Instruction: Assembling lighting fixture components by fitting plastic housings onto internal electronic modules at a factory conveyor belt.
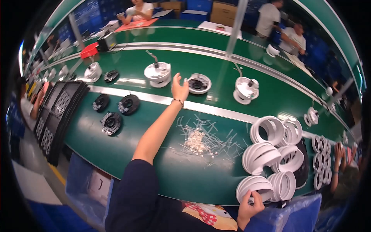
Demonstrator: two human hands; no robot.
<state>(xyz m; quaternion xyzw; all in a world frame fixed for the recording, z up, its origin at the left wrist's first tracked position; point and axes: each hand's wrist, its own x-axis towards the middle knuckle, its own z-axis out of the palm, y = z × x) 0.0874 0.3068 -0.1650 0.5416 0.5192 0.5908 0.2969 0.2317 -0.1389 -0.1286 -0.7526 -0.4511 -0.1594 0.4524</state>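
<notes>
My left hand [180, 89] stretches over the metal rail, fingers apart, beside the left rim of a white round housing [206, 87] with a black round part [197, 83] inside. Whether the fingertips touch the rim I cannot tell. At the near right, my right hand [250, 208] has its fingers curled at the lower edge of a white plastic ring [243, 187], seemingly pinching it. This ring lies at the near end of several stacked white rings [266, 129].
Small white connectors with thin wires [197, 141] lie heaped mid-table. Black round parts [128, 104] sit at left, near black trays [58, 112]. White housings [158, 74] with cables stand along the green belt [133, 63]. Other people work across the line and at both sides.
</notes>
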